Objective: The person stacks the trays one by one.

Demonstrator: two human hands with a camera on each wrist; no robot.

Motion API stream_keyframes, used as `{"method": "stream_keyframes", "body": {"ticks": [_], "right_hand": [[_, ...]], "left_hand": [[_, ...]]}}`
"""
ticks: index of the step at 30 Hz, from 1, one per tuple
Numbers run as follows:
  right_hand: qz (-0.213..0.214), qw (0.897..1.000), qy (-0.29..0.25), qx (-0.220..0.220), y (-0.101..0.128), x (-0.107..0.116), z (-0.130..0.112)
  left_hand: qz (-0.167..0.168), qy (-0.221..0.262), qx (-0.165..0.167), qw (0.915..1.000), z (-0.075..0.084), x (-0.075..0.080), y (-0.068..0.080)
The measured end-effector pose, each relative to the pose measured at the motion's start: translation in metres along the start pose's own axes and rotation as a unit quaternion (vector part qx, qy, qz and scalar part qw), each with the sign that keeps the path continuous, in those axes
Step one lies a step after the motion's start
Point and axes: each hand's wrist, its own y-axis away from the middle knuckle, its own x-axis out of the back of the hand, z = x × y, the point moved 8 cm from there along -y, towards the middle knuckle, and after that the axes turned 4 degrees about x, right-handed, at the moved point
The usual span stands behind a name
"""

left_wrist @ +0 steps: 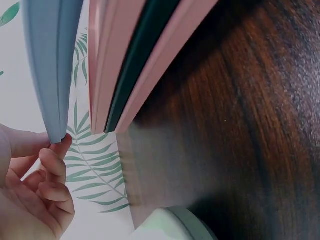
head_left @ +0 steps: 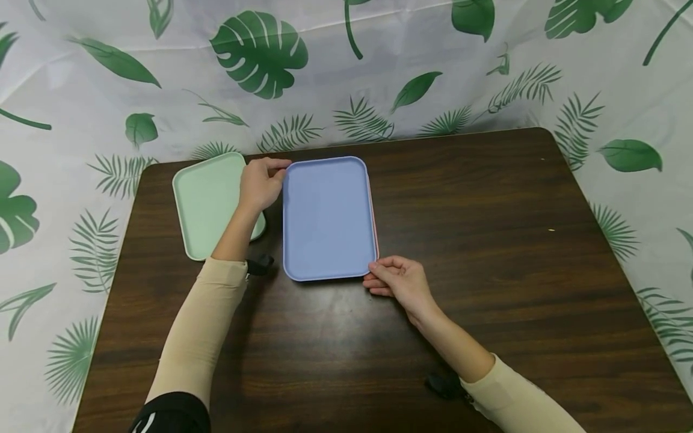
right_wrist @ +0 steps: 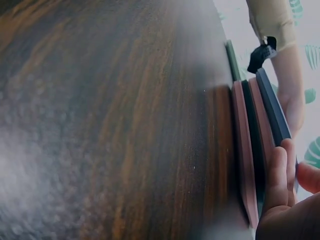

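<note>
Blue tray: rectangular blue plastic tray (head_left: 326,218) lies mid-table, on top of a pink plastic tray (head_left: 373,216) that shows only as a thin edge on its right side.
Left hand: left hand (head_left: 261,182) pinches the blue tray's far-left corner, fingers curled on the rim.
Left wrist view: blue rim (left_wrist: 50,65) is lifted clear of the pink trays (left_wrist: 107,60) at that corner.
Right hand: right hand (head_left: 401,281) pinches the near-right corner; fingertips (right_wrist: 280,170) lie on the blue edge.
Green tray: mint green plastic tray (head_left: 208,201) lies flat just left, partly under the left wrist.
Surface: dark wood-grain table (head_left: 487,240).
</note>
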Motion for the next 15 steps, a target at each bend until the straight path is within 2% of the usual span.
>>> {"method": "stream_keyframes", "body": {"ticks": [9, 15], "right_hand": [[0.018, 1.0, 0.001, -0.004, -0.001, 0.0011, -0.0017], [0.032, 0.999, 0.001, -0.006, -0.0015, 0.0038, -0.0006]], "left_hand": [[-0.018, -0.04, -0.015, 0.9989, 0.0, -0.0067, 0.0002], [-0.023, -0.046, -0.02, 0.9985, -0.0011, -0.0099, 0.0004]]}}
